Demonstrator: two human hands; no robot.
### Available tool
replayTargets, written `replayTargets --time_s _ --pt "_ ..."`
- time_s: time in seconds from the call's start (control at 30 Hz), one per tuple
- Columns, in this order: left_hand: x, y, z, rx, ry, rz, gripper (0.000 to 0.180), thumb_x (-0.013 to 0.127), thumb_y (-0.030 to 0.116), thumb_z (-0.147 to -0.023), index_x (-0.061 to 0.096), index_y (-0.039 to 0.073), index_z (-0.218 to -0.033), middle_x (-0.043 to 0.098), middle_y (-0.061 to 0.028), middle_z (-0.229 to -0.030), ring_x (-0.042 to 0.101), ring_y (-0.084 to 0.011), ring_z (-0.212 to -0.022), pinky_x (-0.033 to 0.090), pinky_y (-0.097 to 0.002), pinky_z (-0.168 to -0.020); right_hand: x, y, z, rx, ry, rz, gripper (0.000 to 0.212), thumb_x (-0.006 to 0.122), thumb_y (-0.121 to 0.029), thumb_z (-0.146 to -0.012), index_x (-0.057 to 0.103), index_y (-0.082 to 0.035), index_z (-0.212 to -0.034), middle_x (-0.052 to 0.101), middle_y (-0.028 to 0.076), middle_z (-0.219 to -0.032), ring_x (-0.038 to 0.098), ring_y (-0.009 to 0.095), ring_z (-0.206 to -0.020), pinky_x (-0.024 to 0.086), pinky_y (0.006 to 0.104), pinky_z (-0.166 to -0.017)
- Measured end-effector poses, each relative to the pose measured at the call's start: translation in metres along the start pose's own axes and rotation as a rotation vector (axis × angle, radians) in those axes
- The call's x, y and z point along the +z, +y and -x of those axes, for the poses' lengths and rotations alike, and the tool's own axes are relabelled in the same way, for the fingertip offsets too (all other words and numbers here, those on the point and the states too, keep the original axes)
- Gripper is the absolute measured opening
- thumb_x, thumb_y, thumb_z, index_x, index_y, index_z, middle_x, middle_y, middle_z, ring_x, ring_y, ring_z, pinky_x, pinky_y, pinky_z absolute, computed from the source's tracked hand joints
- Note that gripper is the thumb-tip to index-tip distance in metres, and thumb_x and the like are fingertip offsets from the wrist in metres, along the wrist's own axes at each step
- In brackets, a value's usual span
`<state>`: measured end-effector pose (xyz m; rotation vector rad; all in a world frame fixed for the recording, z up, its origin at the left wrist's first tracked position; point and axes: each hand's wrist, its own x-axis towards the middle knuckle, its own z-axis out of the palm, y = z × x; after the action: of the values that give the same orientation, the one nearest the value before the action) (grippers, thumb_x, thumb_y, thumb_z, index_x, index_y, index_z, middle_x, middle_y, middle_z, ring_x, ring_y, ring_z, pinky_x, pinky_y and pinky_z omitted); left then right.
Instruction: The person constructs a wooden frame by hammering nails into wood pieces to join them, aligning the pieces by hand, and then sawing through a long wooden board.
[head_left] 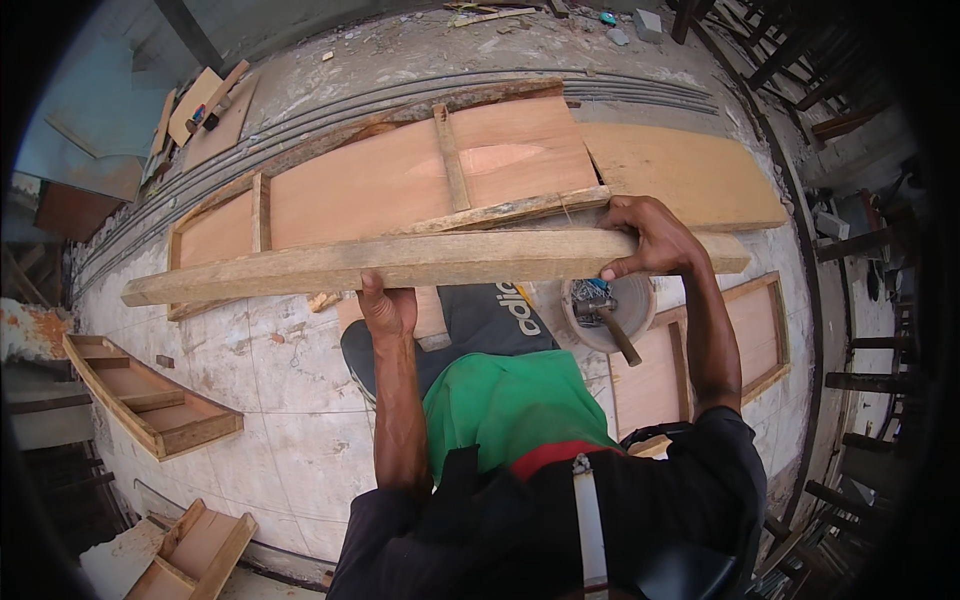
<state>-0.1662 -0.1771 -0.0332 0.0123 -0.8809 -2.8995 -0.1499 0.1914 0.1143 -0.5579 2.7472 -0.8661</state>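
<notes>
A long squared wooden beam (300,268) lies crosswise before me, raised above my lap. My left hand (389,305) supports it from below, the thumb against its near face and the other fingers hidden. With its fingers over the top edge and thumb on the near face, my right hand (648,238) clasps the beam toward its right end. Beyond the beam is a large plywood panel (350,185) framed with wooden strips. By my right knee stands a round bucket (652,305) of what look like nails. A hammer (622,338) rests in it, handle over the rim.
Another framed panel (645,375) lies at the right, and a bare board (680,175) at the far right. Small wooden frames (150,395) sit on the left floor. Thin pipes (640,92) run behind the panel. Dark posts (880,383) line the right side.
</notes>
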Motion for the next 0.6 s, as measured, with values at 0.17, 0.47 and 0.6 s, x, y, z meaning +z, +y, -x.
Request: replayTargets --time_s 0.17,0.47,0.6 --pt "0.019 0.020 0.006 -0.013 -0.226 -0.032 0.088 0.089 0.040 -0.070 0.045 0.010 -0.140 0.055 -0.0112 -0.135 0.051 -0.0318 -0.128 0.038 -0.0479 -0.115 -0.017 -0.026 0.031 -0.022 0.156 0.141 0.074 0.092 -0.042 -0.042 0.071 0.000 -0.099 0.057 0.012 -0.080 0.059 0.030 -0.075 0.043 0.0400 -0.066" --pt "0.048 0.038 0.000 0.010 -0.444 -0.008 0.111 0.090 0.034 -0.070 0.021 0.020 -0.156 0.048 -0.0185 -0.144 0.038 -0.0422 -0.140 0.034 -0.0526 -0.117 -0.022 -0.053 0.051 -0.060 0.403 0.390 0.076 0.090 -0.037 -0.044 0.068 -0.005 -0.109 0.054 0.009 -0.081 0.061 0.030 -0.075 0.047 0.0417 -0.066" --pt "0.029 0.034 -0.012 -0.020 -0.483 0.017 0.104 0.084 0.032 -0.079 0.018 0.017 -0.158 0.043 -0.0145 -0.149 0.039 -0.0377 -0.139 0.031 -0.0529 -0.119 -0.019 -0.053 0.047 -0.074 0.446 0.472 0.073 0.088 -0.036 -0.047 0.068 -0.008 -0.111 0.055 0.009 -0.085 0.062 0.029 -0.076 0.047 0.0422 -0.066"
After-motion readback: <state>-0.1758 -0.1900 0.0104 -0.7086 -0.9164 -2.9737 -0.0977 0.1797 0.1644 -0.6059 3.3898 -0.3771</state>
